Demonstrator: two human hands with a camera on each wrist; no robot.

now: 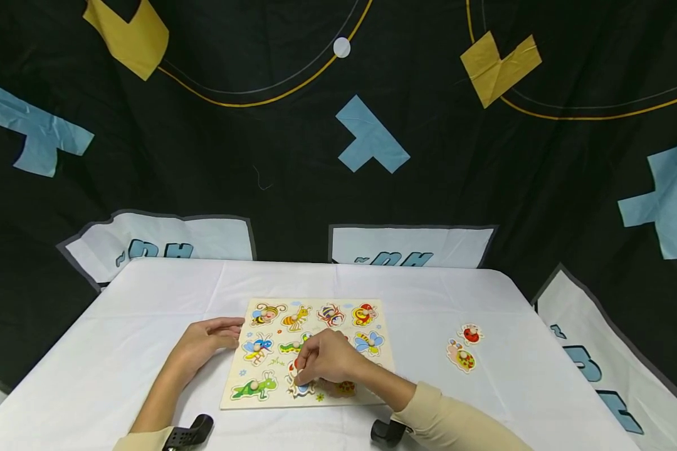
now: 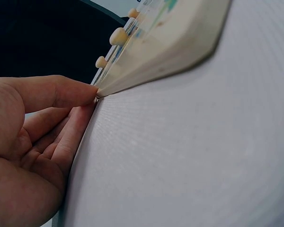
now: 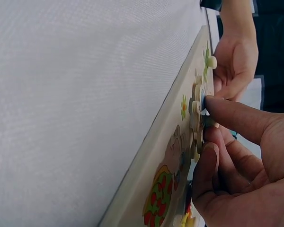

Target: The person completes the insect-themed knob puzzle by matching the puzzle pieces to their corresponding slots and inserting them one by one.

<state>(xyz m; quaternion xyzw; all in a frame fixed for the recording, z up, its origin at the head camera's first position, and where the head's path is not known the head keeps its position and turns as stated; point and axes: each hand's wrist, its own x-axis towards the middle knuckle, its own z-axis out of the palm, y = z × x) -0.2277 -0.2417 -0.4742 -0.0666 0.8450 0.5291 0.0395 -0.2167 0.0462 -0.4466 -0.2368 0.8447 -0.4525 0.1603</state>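
A wooden peg puzzle board (image 1: 282, 363) with insect pictures lies on the white table. My right hand (image 1: 330, 358) is over its lower middle, pinching the knob of a blue-and-white insect puzzle piece (image 1: 303, 388). In the right wrist view, the thick edge of this puzzle piece (image 3: 196, 120) shows close over the board, slightly off its face; the fingers partly cover it. At the board's left edge, my left hand (image 1: 205, 341) rests with fingers extended. In the left wrist view its fingertips (image 2: 91, 94) touch the board's edge.
Two loose pieces, a red ladybug piece (image 1: 471, 334) and a spotted yellow insect piece (image 1: 461, 357), lie on the table right of the board. A green grasshopper piece (image 1: 255, 386) sits at the board's lower left. A black cloth (image 1: 293, 188) hangs behind the table.
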